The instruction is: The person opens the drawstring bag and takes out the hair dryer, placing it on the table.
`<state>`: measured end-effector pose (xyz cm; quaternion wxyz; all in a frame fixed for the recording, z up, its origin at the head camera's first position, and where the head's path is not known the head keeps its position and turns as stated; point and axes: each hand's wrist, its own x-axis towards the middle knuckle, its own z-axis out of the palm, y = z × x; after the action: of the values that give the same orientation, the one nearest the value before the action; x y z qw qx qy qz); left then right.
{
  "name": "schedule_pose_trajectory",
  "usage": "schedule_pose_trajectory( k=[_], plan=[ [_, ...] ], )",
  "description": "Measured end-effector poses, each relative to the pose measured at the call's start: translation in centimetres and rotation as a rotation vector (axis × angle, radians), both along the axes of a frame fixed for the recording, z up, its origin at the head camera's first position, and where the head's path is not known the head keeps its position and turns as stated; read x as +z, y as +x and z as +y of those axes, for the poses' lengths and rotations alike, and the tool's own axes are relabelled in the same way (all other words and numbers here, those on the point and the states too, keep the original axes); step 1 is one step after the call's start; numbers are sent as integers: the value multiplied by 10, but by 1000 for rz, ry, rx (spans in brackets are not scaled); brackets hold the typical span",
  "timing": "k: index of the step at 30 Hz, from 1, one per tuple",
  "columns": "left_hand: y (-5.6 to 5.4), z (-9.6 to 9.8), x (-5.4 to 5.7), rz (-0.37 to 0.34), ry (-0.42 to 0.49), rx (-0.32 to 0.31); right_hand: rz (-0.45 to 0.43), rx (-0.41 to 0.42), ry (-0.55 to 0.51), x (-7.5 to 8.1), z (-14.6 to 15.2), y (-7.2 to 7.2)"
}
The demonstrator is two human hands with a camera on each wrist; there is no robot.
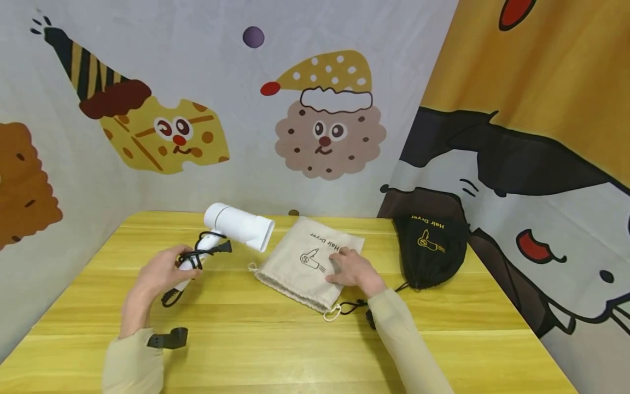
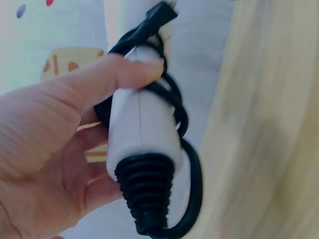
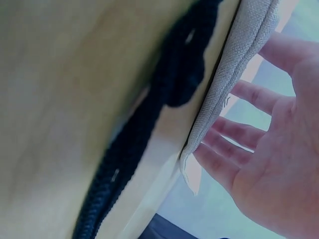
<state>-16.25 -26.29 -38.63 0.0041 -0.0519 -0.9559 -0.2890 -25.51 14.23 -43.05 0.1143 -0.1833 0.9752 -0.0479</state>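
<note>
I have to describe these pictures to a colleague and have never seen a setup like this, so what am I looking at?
There is no machine here: the left grip and right grip are simply a person's bare hands. The wide picture comes from a camera worn on the head, looking forward and down. The two close-ups come from cameras on the wrists, one for each hand.

On the yellow wood-grain table lie a flat beige cloth drawstring bag and, farther right, a black drawstring bag. Both are printed "Hair Dryer".

The left grip holds a white hair dryer by its handle, which has a black cord wrapped around it. The right grip touches the beige bag with its fingers.
</note>
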Motion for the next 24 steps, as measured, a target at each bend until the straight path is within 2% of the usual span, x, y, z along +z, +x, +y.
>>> schedule_pose_trajectory(
  k=[7, 11, 14, 17, 24],
  plan=[
    [-4, -18, -12, 38, -119, 175, -22, 36, -30, 4, -5, 9],
    [-7, -29, -16, -12, -136, 257, -22, 43, -29, 4, -8, 12],
    [-8, -35, -18, -58, -146, 304, -15, 44, -32, 4, -9, 14],
    [-9, -39, -21, -75, -159, 341, -10, 50, -30, 4, -10, 15],
    [-9, -43, -32, -32, -154, 395, -16, 70, -20, 4, -13, 19]
  ],
)
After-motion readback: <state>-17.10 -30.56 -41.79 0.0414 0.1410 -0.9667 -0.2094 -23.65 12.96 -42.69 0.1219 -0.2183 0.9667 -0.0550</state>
